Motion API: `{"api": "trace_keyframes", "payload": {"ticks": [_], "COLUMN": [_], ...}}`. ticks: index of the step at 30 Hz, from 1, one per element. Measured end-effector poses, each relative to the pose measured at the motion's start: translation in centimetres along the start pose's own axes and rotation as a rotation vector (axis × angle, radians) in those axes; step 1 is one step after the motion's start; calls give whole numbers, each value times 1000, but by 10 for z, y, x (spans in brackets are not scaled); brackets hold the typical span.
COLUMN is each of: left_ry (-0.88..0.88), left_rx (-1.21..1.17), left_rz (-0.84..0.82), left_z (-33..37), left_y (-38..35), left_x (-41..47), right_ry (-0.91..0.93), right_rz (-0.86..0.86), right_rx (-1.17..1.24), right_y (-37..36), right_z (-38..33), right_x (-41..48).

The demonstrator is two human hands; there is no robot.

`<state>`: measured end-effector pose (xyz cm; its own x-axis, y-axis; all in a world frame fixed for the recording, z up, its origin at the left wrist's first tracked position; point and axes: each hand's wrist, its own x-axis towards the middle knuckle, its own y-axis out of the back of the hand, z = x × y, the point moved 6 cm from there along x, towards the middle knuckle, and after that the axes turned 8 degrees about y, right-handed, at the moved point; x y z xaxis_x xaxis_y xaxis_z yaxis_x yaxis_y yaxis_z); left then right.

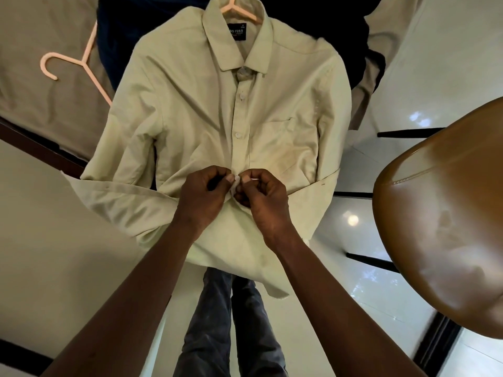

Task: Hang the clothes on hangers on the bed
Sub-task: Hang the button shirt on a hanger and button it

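Left hand (pixel 202 197) and right hand (pixel 265 198) both pinch the shirt (pixel 190 104) front at a button (pixel 236 178). Shirt's on the bed (pixel 40 36), hanger (pixel 236 8) inside, hem overhanging. Spare hanger (pixel 79 61) and dark clothes (pixel 119 23) sit alongside, brown chair (pixel 441 213) on the right, glossy floor (pixel 367 240).

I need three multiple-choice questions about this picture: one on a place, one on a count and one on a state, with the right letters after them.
1. Where does the spare hanger lie?
A) on a shelf
B) on the bed, left of the shirt
C) on a door hook

2. How many pink hangers show?
A) one
B) two
C) four

3. What do the left hand and right hand do?
A) hang open
B) lift a hanger
C) both pinch the shirt front at a button

1 B: it lies on the bed beside the shirt's sleeve.
2 B: the spare hanger and the collar hanger.
3 C: the curled fingers of both hands meet at the placket.
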<state>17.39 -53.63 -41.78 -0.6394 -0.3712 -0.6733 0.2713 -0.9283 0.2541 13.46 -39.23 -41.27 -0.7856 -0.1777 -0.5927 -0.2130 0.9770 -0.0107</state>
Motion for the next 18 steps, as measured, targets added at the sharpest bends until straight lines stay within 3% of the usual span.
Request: {"api": "trace_keyframes", "payload": {"ticks": [3,7,9,11,14,18], "left_ry": [-43,-179,-257,-350,-468,-422], "left_rx": [159,695,776,747,688,514], "left_rz": [-44,-30,58,209,429,451], "left_z": [-4,-17,-21,-22,-17,-15], "left_y": [7,25,38,50,57,42], "left_x": [-2,-11,-17,-29,-54,-78], "right_ry": [97,259,320,288,134,-93], "right_rz": [-107,-358,-344,-248,-70,39], "right_rx": [-346,-1150,-1290,-1194,-850,-356], "right_y": [5,27,40,52,63,49], "right_z": [-1,10,12,7,8,25], "right_x": [-5,-13,-15,-19,-26,-40]}}
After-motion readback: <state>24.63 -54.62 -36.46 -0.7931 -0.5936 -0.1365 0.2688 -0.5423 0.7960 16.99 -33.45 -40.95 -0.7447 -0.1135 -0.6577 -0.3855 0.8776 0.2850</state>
